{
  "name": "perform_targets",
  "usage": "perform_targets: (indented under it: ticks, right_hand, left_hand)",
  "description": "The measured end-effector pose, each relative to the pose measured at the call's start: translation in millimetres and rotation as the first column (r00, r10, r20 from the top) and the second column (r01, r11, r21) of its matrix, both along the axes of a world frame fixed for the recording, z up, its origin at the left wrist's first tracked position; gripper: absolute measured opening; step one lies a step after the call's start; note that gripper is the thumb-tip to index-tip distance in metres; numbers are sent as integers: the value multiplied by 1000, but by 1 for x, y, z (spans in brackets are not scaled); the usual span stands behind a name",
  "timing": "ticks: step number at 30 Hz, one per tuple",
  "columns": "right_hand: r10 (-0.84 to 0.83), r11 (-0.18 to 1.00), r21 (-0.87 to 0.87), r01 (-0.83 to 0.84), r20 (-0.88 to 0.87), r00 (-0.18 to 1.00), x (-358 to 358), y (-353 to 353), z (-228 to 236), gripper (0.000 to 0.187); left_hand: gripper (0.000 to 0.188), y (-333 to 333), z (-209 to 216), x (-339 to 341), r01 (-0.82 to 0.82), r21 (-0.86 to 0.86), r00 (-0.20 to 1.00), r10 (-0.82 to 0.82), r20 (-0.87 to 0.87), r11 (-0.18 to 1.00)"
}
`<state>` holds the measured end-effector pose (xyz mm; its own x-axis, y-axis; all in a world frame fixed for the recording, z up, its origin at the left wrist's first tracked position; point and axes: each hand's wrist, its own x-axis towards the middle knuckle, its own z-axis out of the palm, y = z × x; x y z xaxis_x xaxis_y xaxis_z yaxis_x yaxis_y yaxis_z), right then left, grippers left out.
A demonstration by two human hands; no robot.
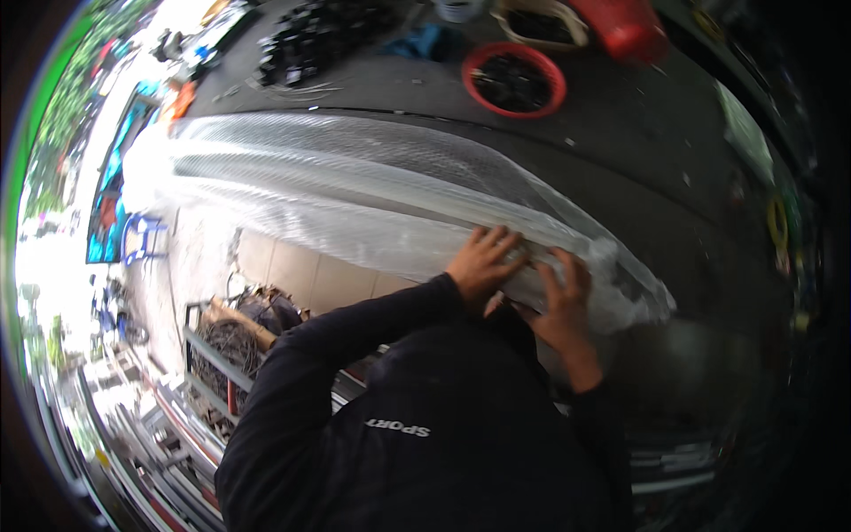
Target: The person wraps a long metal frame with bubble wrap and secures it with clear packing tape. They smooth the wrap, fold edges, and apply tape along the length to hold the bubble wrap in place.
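A long sheet of clear bubble wrap (pixel 372 239) stretches across the dark worktop from the far left to my hands. It is folded lengthwise around something long and pale that I cannot make out through the plastic. My left hand (pixel 486 264) grips the near side of the wrap with bent fingers. Close beside it on the right, my right hand (pixel 564 306) curls its fingers over the same wrap, near its crumpled right end. My fingertips almost meet, and the thumbs are partly hidden.
Beyond the wrap, a red basket (pixel 557 96) of dark parts, a beige basket (pixel 574 25), a blue cloth (pixel 425 41) and a heap of black pieces (pixel 310 40) lie on the worktop (pixel 638 151). A metal-framed bin (pixel 199 346) stands lower left, near long metal bars (pixel 160 426).
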<state>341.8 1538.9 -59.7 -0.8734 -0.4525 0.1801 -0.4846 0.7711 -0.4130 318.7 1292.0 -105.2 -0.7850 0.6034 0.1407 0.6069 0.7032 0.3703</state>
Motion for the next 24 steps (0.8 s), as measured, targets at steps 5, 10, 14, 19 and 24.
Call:
perform_targets:
  ticks: [5, 10, 14, 19, 24]
  right_hand:
    - [3, 998, 62, -8, 73, 997, -20, 19, 5, 88]
    - [80, 996, -50, -76, 89, 993, -44, 34, 7, 75]
    - [69, 992, -118, -52, 144, 987, -61, 41, 10, 72]
    - [104, 992, -76, -98, 90, 990, -66, 45, -1, 46]
    - [112, 969, -231, -89, 86, 990, -70, 52, -8, 23]
  left_hand:
    - [103, 4, -10, 0, 4, -52, 990, -11, -139, 999]
    - [87, 9, -13, -1, -49, 37, 966, 57, -252, 998]
    - [80, 11, -1, 1, -67, 57, 990, 74, -120, 996]
    - [82, 6, 24, 22, -190, 181, 980, 199, -30, 965]
    - [70, -11, 9, 82, -720, 608, 333, 935, -121, 335]
